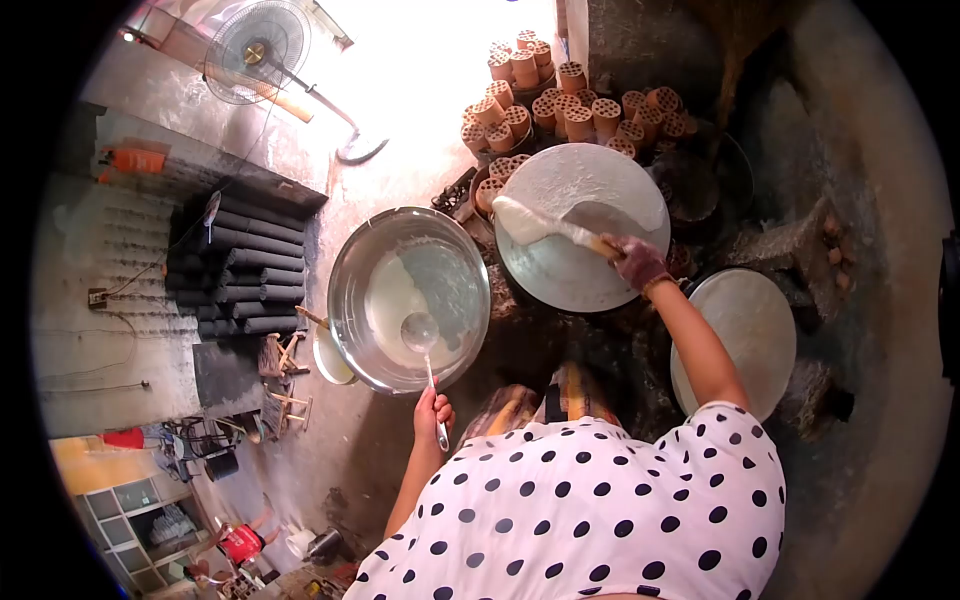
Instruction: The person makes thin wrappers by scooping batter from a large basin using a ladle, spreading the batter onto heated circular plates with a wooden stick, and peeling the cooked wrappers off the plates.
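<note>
My left hand (432, 410) is closed around the handle of a metal ladle (419, 332). The ladle's cup is over a large shiny metal basin (341, 290), which contains a whitish liquid (395, 300). My right hand (640, 264), in a dark reddish glove, grips a wooden-handled tool (527, 220) with a broad, whitish end; its exact kind is unclear. That tool reaches across a round, pale cooking surface (570, 170). A whitish layer lies on this surface, with a greyer patch beside the tool. Below my right forearm sits a second round pale surface (745, 335).
Perforated clay-coloured cylinders (578, 122) are stacked behind the cooking surface. A standing fan (257, 52) is at upper left, above piled black cylinders (255, 262). Small wooden stools (288, 382) and a pale container (331, 362) are left of me. A person in red (240, 543) is at lower left.
</note>
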